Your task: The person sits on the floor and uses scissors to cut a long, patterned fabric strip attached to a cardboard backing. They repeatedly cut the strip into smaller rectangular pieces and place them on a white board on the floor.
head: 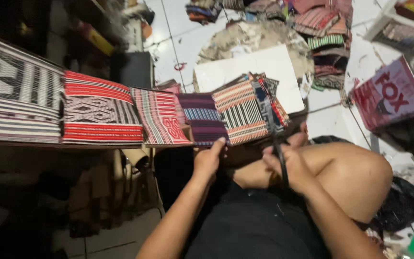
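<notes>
our left hand (208, 160) pinches the lower edge of a striped cloth (239, 115); our right hand (291, 165) is closed around black scissors (280, 160) beside it.

You had a white tiled floor (341, 112) under you, stained and crowded. On it lay a white board (250, 72) over a mottled brown sheet (259, 36), with a heap of folded woven cloths (327, 33) beyond it and a red box (389, 93) off to your right. A long low board (73, 143) ran along your left, and on it sat a row of striped woven panels (97, 108) side by side.
</notes>
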